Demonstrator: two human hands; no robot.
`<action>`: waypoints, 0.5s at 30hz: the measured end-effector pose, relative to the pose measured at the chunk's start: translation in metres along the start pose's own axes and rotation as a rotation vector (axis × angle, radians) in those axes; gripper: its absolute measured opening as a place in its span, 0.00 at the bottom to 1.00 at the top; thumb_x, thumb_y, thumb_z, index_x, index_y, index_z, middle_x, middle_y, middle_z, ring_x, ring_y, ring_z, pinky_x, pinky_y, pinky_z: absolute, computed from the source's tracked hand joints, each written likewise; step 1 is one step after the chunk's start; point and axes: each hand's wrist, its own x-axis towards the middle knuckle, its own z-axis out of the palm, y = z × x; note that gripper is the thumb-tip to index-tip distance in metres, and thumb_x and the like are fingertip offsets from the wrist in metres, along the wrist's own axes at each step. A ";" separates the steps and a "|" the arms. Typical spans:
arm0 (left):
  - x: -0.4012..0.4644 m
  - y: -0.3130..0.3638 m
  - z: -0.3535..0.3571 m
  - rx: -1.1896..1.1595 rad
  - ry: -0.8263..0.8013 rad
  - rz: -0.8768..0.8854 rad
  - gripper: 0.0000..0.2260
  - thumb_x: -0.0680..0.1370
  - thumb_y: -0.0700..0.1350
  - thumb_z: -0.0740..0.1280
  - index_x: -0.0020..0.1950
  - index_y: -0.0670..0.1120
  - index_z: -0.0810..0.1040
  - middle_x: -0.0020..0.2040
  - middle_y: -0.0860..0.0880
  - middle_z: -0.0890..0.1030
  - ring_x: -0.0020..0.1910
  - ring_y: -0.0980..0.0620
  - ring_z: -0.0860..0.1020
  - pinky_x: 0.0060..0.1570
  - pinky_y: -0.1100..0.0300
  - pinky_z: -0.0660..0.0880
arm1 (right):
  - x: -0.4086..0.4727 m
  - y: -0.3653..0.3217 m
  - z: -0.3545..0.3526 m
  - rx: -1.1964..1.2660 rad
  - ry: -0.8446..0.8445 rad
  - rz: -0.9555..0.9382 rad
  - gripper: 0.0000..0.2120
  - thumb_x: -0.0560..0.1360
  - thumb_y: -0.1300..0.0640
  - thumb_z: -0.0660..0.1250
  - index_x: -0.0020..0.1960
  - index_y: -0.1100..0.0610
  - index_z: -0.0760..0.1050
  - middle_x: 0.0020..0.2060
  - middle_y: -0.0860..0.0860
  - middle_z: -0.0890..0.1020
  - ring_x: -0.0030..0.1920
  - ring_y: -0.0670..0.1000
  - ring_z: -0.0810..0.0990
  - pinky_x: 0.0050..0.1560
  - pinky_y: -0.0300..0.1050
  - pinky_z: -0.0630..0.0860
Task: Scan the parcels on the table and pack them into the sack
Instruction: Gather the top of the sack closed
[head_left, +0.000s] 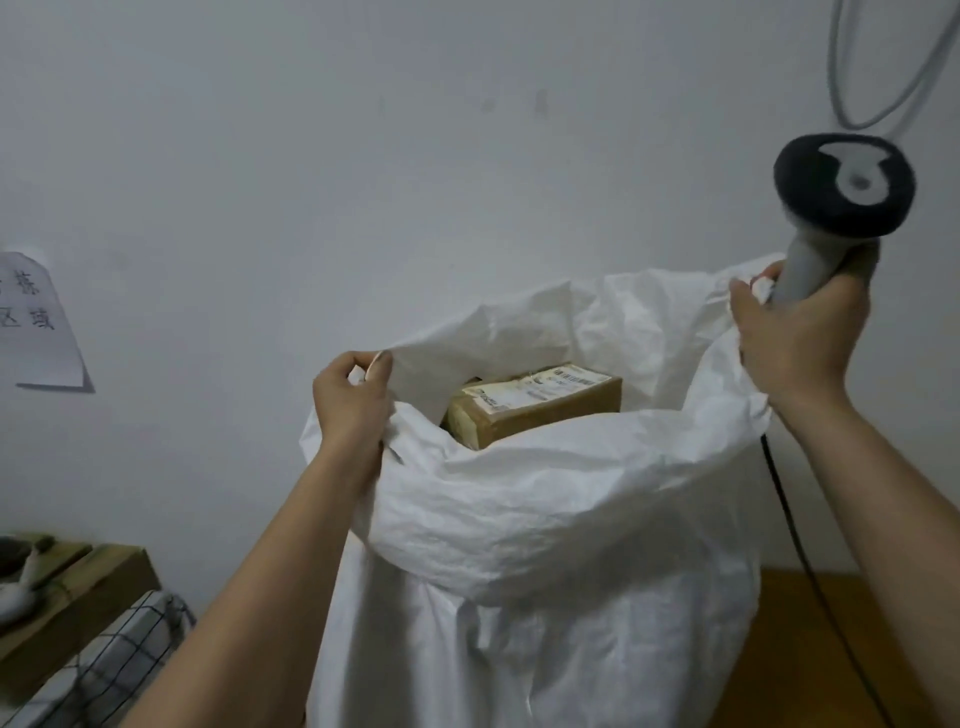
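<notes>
I see only the top of one parcel (535, 402) inside the sack (545, 519); whatever lies beneath it is hidden. My left hand (353, 405) pinches the sack's rim in its grip, and my right hand (802, 338) clamps both the rim and the scanner (836, 197) (its cable runs off frame). The brown bench (831, 649) shows at lower right, a plain white wall (311, 156) behind, with a paper notice (36, 322) cut off at the left edge.

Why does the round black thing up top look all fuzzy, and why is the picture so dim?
Head view: the scanner in the right hand is blurred, soft at its edges; the light is dim and greyish with no glare; the parcel label is too soft to read.
</notes>
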 end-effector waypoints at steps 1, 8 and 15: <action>-0.002 -0.005 -0.001 0.011 -0.026 -0.031 0.07 0.78 0.42 0.67 0.43 0.41 0.79 0.38 0.50 0.79 0.36 0.54 0.76 0.40 0.61 0.75 | -0.003 -0.002 0.002 -0.022 -0.045 0.000 0.31 0.71 0.61 0.75 0.69 0.61 0.64 0.58 0.52 0.77 0.53 0.47 0.75 0.52 0.29 0.69; -0.022 -0.039 -0.002 0.154 -0.184 -0.188 0.05 0.76 0.45 0.72 0.48 0.44 0.81 0.50 0.45 0.82 0.51 0.45 0.81 0.52 0.52 0.78 | -0.049 0.031 -0.007 -0.138 -0.382 0.124 0.25 0.69 0.58 0.77 0.61 0.59 0.68 0.48 0.52 0.78 0.48 0.53 0.77 0.50 0.46 0.73; -0.047 -0.026 -0.009 0.559 -0.085 -0.393 0.41 0.74 0.66 0.65 0.75 0.41 0.59 0.72 0.39 0.65 0.72 0.38 0.63 0.67 0.45 0.64 | -0.047 0.037 -0.039 -0.083 -0.328 0.222 0.27 0.69 0.57 0.77 0.62 0.59 0.68 0.46 0.49 0.78 0.46 0.50 0.76 0.50 0.46 0.72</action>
